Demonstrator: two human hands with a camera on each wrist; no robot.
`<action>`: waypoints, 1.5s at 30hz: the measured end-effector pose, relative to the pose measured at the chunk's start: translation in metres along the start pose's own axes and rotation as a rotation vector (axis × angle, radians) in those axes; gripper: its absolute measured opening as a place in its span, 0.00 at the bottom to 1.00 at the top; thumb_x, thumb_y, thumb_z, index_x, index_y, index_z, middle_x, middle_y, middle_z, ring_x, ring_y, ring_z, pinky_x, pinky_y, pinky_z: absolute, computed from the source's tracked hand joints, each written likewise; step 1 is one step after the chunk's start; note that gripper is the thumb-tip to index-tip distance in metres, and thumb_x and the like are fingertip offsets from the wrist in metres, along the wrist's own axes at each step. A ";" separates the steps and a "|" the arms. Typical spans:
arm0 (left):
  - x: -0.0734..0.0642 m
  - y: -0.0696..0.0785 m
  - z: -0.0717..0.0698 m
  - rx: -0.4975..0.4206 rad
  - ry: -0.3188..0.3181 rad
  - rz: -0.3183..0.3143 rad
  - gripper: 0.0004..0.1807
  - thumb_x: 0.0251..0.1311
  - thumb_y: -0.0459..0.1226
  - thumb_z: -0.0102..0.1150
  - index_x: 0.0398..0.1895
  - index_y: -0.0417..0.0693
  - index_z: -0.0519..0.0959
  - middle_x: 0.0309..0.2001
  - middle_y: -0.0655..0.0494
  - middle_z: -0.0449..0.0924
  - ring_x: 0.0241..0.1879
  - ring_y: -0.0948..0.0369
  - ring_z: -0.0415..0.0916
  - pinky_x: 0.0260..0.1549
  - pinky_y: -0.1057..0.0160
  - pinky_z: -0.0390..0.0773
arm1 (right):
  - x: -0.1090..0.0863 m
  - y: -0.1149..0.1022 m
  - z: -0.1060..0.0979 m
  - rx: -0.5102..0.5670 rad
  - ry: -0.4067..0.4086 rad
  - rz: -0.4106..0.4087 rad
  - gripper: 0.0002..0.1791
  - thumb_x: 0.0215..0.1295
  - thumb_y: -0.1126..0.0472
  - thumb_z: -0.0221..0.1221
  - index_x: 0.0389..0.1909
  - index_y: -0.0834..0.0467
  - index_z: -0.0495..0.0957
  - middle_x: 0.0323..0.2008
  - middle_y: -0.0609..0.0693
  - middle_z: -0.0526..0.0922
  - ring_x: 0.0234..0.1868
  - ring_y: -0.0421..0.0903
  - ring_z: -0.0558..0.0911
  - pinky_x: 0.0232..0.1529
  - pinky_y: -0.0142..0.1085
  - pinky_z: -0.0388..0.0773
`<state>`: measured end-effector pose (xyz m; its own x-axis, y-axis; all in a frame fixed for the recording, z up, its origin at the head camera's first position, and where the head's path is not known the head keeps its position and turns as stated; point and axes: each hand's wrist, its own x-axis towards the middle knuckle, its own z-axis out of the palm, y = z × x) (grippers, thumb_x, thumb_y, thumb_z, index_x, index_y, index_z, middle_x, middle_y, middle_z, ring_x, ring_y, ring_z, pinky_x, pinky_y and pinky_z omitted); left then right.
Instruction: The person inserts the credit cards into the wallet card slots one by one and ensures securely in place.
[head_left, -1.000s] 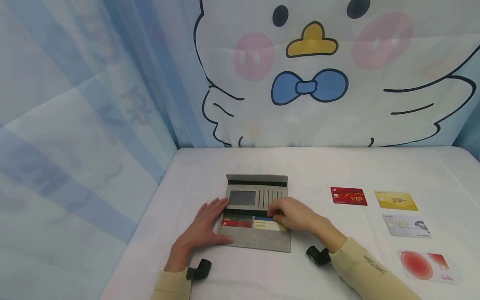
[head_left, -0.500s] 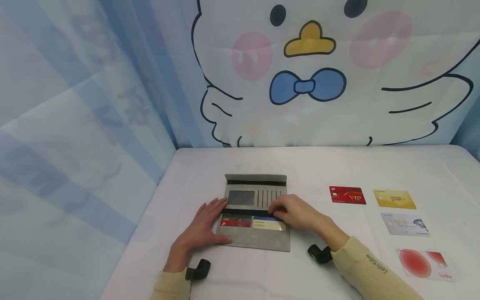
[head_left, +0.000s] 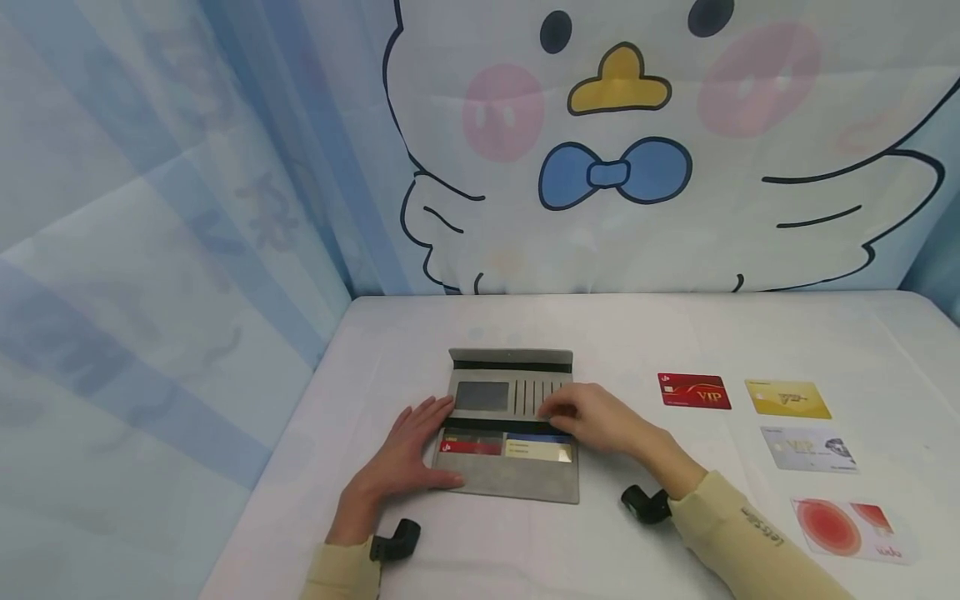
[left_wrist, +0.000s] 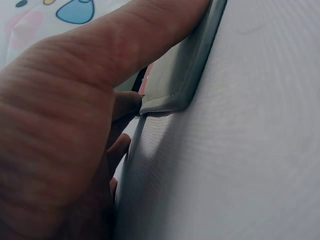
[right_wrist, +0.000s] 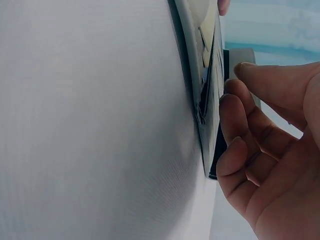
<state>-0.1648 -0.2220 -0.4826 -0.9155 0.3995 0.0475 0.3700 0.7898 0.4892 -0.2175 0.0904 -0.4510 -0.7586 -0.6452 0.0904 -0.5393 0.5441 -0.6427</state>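
Observation:
A grey card wallet point(head_left: 517, 483) lies unfolded on the white table, with a dark window and a row of slots on its far panel. Its near panel holds a red card point(head_left: 471, 448) at left and a cream card point(head_left: 538, 450) with a blue edge at right. My left hand point(head_left: 408, 450) rests along the wallet's left side, fingers extended, thumb on the near panel. Over the wallet's right edge, beside the slots, is my right hand point(head_left: 596, 419), its fingers loosely bent. In the right wrist view nothing shows between the thumb and fingertips.
To the right on the table point(head_left: 660, 517) lie a red VIP card point(head_left: 694, 391), a gold card point(head_left: 787, 399), a silver VIP card point(head_left: 809, 449) and a white card with red circles point(head_left: 851, 529). A cartoon-print curtain point(head_left: 622, 242) hangs behind.
My right hand has shifted slightly up and right, off the cream card, which now shows more of its blue edge. My left hand has stayed in place.

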 end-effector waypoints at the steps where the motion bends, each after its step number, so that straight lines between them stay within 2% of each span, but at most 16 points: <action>1: 0.000 0.000 0.000 -0.001 0.000 0.000 0.56 0.39 0.62 0.68 0.72 0.51 0.56 0.71 0.58 0.52 0.71 0.58 0.41 0.67 0.52 0.39 | 0.000 0.000 -0.001 0.002 0.003 0.003 0.08 0.61 0.67 0.59 0.41 0.57 0.81 0.38 0.44 0.82 0.39 0.39 0.78 0.42 0.37 0.78; 12: 0.000 0.000 0.000 0.008 -0.009 -0.014 0.56 0.39 0.62 0.68 0.72 0.51 0.55 0.71 0.58 0.52 0.71 0.59 0.40 0.67 0.53 0.38 | -0.007 0.005 -0.010 0.014 0.025 0.038 0.09 0.60 0.65 0.61 0.42 0.56 0.81 0.37 0.44 0.80 0.36 0.40 0.75 0.40 0.35 0.77; 24: 0.000 -0.001 -0.001 0.007 -0.003 0.001 0.55 0.40 0.59 0.70 0.71 0.50 0.56 0.71 0.57 0.52 0.71 0.58 0.41 0.67 0.52 0.38 | -0.019 0.015 -0.018 0.021 0.050 0.077 0.12 0.59 0.64 0.63 0.45 0.57 0.81 0.37 0.45 0.80 0.36 0.41 0.74 0.38 0.34 0.77; 35: 0.000 0.000 0.000 -0.001 -0.005 0.007 0.55 0.40 0.59 0.69 0.72 0.50 0.56 0.71 0.57 0.52 0.71 0.58 0.41 0.67 0.52 0.38 | -0.031 0.026 -0.029 0.030 0.113 0.130 0.13 0.57 0.63 0.64 0.45 0.56 0.81 0.34 0.43 0.78 0.35 0.43 0.74 0.35 0.33 0.77; 45: 0.000 0.000 0.000 0.003 -0.010 0.011 0.56 0.40 0.59 0.69 0.72 0.49 0.55 0.71 0.58 0.51 0.71 0.58 0.41 0.67 0.52 0.38 | -0.041 0.034 -0.034 0.061 0.126 0.192 0.15 0.57 0.60 0.64 0.47 0.55 0.80 0.34 0.43 0.77 0.36 0.44 0.74 0.35 0.34 0.77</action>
<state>-0.1654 -0.2220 -0.4830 -0.9098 0.4127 0.0444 0.3806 0.7869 0.4857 -0.2166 0.1536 -0.4505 -0.8869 -0.4589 0.0534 -0.3602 0.6144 -0.7020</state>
